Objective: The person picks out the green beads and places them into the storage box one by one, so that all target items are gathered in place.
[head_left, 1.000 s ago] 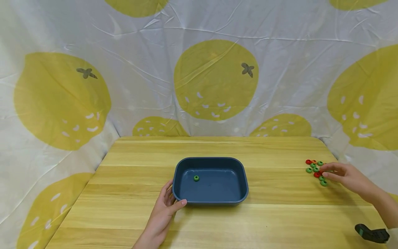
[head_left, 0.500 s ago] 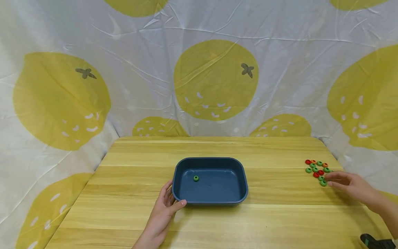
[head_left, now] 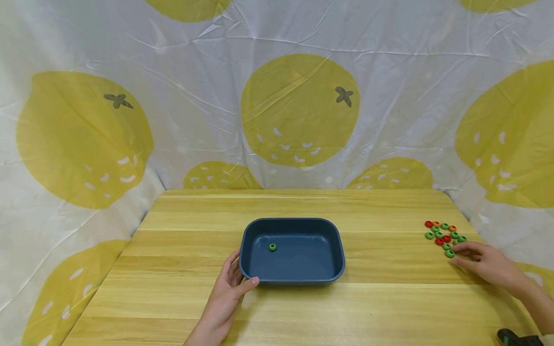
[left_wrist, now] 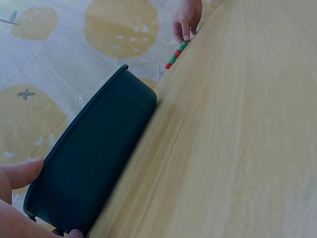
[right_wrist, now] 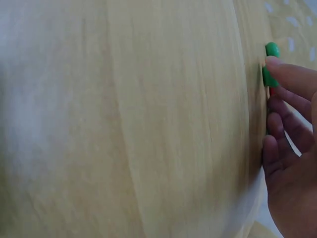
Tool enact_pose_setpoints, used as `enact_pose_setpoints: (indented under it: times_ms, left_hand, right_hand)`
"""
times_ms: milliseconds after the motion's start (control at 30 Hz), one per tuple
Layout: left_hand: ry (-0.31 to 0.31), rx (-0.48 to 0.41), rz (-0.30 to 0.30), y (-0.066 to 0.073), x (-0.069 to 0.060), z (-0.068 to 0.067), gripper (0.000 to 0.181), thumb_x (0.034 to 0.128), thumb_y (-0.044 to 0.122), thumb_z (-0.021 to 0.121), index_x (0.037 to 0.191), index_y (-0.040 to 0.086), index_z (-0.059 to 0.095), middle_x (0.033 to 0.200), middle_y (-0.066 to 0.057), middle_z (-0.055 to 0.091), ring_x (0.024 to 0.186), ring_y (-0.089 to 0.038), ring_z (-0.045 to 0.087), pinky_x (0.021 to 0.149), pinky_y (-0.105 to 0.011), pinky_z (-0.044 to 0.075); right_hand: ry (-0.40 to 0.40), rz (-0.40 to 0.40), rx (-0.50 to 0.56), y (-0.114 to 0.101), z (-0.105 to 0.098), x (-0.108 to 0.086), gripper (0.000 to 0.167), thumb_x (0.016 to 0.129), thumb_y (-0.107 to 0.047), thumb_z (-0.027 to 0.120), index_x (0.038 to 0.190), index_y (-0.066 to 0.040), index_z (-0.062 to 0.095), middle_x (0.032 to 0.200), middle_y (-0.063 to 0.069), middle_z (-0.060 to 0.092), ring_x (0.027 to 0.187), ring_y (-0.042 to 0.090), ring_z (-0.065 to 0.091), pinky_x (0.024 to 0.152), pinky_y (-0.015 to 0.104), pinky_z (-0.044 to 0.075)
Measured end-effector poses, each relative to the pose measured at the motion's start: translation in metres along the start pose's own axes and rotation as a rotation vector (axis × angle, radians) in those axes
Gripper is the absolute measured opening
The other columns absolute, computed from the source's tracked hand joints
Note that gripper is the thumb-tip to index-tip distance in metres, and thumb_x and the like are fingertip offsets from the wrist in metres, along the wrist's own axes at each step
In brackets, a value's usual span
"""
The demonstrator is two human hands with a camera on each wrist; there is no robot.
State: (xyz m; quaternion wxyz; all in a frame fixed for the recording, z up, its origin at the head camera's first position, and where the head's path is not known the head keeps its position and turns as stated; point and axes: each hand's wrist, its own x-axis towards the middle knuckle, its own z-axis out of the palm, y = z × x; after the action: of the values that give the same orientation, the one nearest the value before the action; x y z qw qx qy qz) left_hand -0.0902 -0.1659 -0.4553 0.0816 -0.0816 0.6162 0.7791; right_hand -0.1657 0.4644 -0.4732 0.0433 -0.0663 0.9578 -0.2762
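Blue tray (head_left: 292, 281) is what the left hand (head_left: 222, 293) is gripping, thumb over the near-left part of the rim. Right hand (head_left: 493, 266) is well off to the right of the tray, curved fingertips right at the nearest green bead (head_left: 450, 253); honestly can't tell if it's pinched. Other beads (head_left: 439, 241), green, red and orange, are bunched by that hand, also right of the tray. One lone bead (head_left: 272, 247), green, sits inside the tray, left of its middle. Wood-grain surface (head_left: 368, 307) under it all, lemon-print cloth (head_left: 298, 29) behind the tray.
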Motion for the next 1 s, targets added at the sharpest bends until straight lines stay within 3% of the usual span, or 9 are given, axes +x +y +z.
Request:
enact_pose_setpoints:
  times_ms: [167, 333, 633, 867, 1000]
  left_hand:
    - [-0.006, -0.004, 0.004, 0.0, 0.001, 0.001, 0.091, 0.0908, -0.003, 0.075, 0.163, 0.014, 0.022, 0.168, -0.015, 0.02, 0.152, -0.038, 0.022, 0.115, -0.044, 0.034]
    - [-0.003, 0.002, 0.003, 0.001, 0.001, 0.002, 0.091, 0.0905, -0.002, 0.076, 0.163, 0.014, 0.022, 0.168, -0.015, 0.02, 0.152, -0.038, 0.022, 0.116, -0.046, 0.034]
    - [-0.001, -0.002, 0.004, 0.0, 0.001, 0.001, 0.091, 0.0903, -0.003, 0.075, 0.163, 0.014, 0.023, 0.167, -0.015, 0.021, 0.151, -0.038, 0.024, 0.117, -0.05, 0.03]
    - [0.0, 0.0, 0.0, -0.001, 0.001, 0.001, 0.091, 0.0908, -0.003, 0.075, 0.163, 0.014, 0.022, 0.167, -0.015, 0.022, 0.151, -0.038, 0.024, 0.116, -0.048, 0.033]
    - [0.004, 0.006, 0.004, -0.001, 0.0, -0.001, 0.092, 0.091, -0.002, 0.075, 0.164, 0.014, 0.021, 0.167, -0.016, 0.02, 0.151, -0.039, 0.023, 0.116, -0.048, 0.034]
  right_hand:
    - [0.037, -0.035, -0.055, 0.0, 0.003, 0.001, 0.04, 0.095, -0.031, 0.078, 0.122, -0.002, 0.07, 0.112, 0.012, 0.067, 0.093, -0.004, 0.053, 0.073, 0.028, 0.049]
    - [0.055, -0.048, -0.035, -0.002, 0.005, -0.001, 0.033, 0.096, -0.028, 0.077, 0.119, -0.005, 0.072, 0.108, 0.007, 0.065, 0.092, -0.006, 0.052, 0.072, 0.027, 0.048]
    - [0.023, -0.014, 0.02, -0.003, 0.001, -0.001, 0.036, 0.098, -0.026, 0.075, 0.121, 0.001, 0.07, 0.102, 0.004, 0.069, 0.086, -0.006, 0.058, 0.07, 0.025, 0.052]
    - [0.002, -0.056, -0.016, -0.014, -0.01, 0.006, 0.032, 0.098, -0.021, 0.074, 0.12, 0.001, 0.07, 0.112, 0.019, 0.071, 0.089, 0.012, 0.067, 0.071, 0.032, 0.054]
    - [0.008, -0.074, -0.014, -0.025, -0.012, 0.013, 0.032, 0.098, -0.021, 0.074, 0.121, 0.0, 0.07, 0.114, 0.018, 0.07, 0.091, 0.005, 0.064, 0.073, 0.031, 0.054]
